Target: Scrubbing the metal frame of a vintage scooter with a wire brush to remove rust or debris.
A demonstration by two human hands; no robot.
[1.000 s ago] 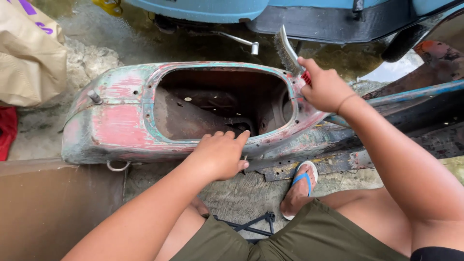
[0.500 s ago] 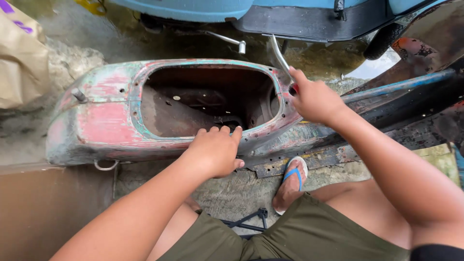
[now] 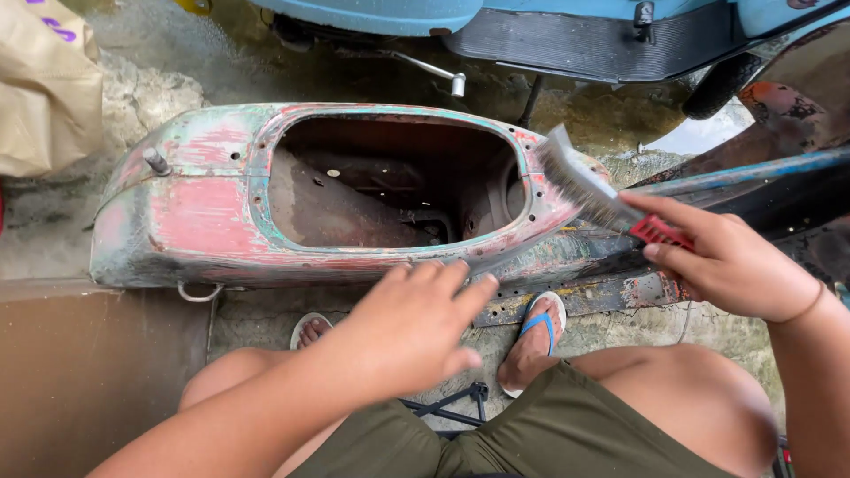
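The right hand [image 3: 730, 265] is clenched on the red handle of a light, stiff wire brush [image 3: 589, 190], best held there, bristles poised over the heavy, rusty scooter shell's [image 3: 204, 212] rim; the left hand [image 3: 412, 327] hovers released

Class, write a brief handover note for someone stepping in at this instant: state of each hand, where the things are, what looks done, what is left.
Right hand: closed on the red handle of a wire brush, bristles at the right end of the old scooter body shell.
Left hand: open, empty, raised just above the shell's near edge; contact unclear.
Shell lies on its side on wet ground, opening upward, in front of a blue scooter.
Done: hard to tell; paint worn in patches.
Left: pink, green paint and rust cover most of the shell.
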